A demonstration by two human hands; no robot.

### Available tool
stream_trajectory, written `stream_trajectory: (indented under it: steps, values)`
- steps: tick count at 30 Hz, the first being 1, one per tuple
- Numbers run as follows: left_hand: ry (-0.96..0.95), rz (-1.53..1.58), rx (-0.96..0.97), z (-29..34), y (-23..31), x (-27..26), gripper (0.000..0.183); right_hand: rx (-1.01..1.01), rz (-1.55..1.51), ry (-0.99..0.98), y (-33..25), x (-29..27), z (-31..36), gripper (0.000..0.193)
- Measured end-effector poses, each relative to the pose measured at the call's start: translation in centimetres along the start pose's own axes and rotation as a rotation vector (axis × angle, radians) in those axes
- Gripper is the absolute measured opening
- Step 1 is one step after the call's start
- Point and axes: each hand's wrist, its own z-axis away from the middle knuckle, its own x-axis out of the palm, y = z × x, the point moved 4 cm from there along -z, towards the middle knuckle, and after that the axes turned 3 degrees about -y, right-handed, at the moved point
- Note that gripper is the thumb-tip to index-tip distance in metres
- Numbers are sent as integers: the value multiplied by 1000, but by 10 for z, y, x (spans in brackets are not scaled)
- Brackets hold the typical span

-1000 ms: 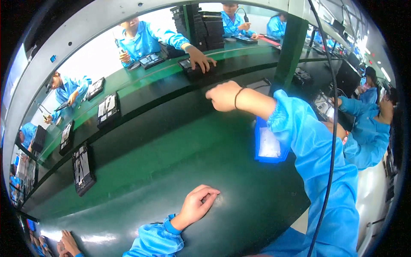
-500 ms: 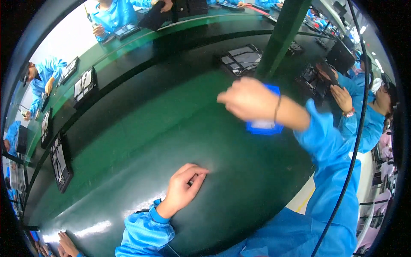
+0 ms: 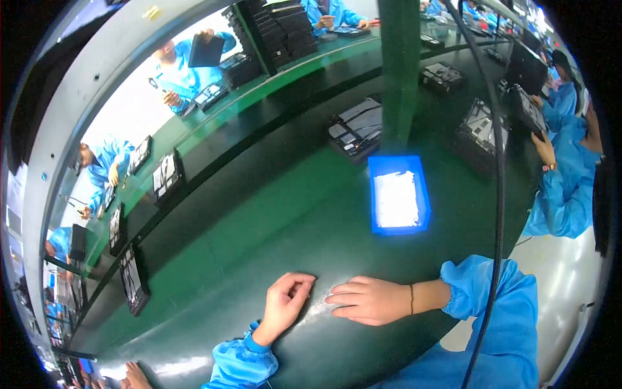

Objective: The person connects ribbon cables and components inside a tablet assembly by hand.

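My left hand [image 3: 288,301] rests on the green tabletop [image 3: 227,259] with its fingers curled toward the thumb. What is between its fingertips, if anything, is too small or hidden to make out. Beside it on the right lies my right hand [image 3: 372,301], palm down, fingers stretched out and slightly apart, pointing at the left hand. It wears a thin dark band and holds nothing that I can see. Beyond the right hand stands a blue plastic bin [image 3: 424,211] with white contents [image 3: 396,200], too bright to tell what they are.
A green post [image 3: 400,71] rises behind the bin. Electronic units with opened casings [image 3: 355,129] stand beside it and along the conveyor [image 3: 223,162]. A black cable [image 3: 499,188] hangs down on the right. Co-workers in blue [image 3: 567,175] sit at the right and across.
My right hand has come down from above the bin to the tabletop beside my left hand, uncovering the bin. The left hand stays curled on the table. The whole view has shifted.
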Motion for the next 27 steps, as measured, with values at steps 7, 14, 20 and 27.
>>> stream_trajectory:
  steps: [7,14,20,27]
  values:
    - [-367,-186,-94,-67,46,29,25,-42,-1,18,-3,-3,21,36]
    - [-288,-292,3,-181,60,30,24,-77,-95,104,-2,3,21,33]
    - [130,-129,-408,-268,2,3,47,-102,-38,104,-3,8,19,37]
    - [30,-146,-501,-287,22,0,42,-78,-73,73,-5,6,14,38]
